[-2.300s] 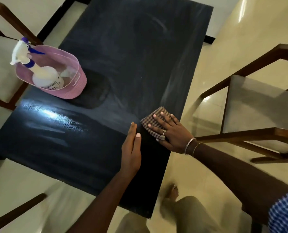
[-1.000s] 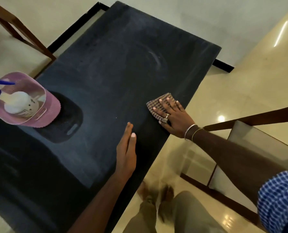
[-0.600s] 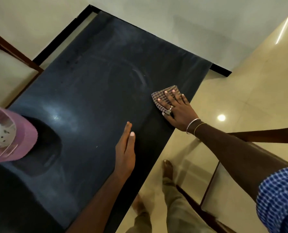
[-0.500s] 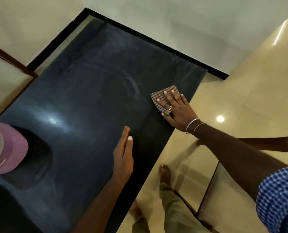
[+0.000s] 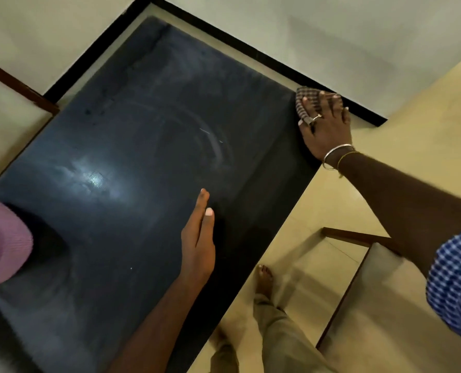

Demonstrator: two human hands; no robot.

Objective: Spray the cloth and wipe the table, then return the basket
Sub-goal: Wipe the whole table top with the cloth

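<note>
The dark table (image 5: 148,162) fills the middle of the head view, streaked with wipe marks. My right hand (image 5: 327,127) presses a checked cloth (image 5: 303,100) flat onto the table's far right corner, fingers spread over it. My left hand (image 5: 198,238) rests flat on the table near its right edge, fingers together, holding nothing. The pink basket (image 5: 3,243) sits on the table at the left edge of the view, mostly cut off. The spray bottle is out of view.
A wooden chair (image 5: 358,278) with a pale seat stands on the tiled floor right of the table. Another chair's frame (image 5: 16,84) shows at the far left. A wall with a black skirting (image 5: 264,53) runs behind the table. My feet stand beside the table's right edge.
My right hand has slid the cloth along the right edge to the far corner. The view has moved forward, pushing the basket further out of frame. My left hand stays flat on the table.
</note>
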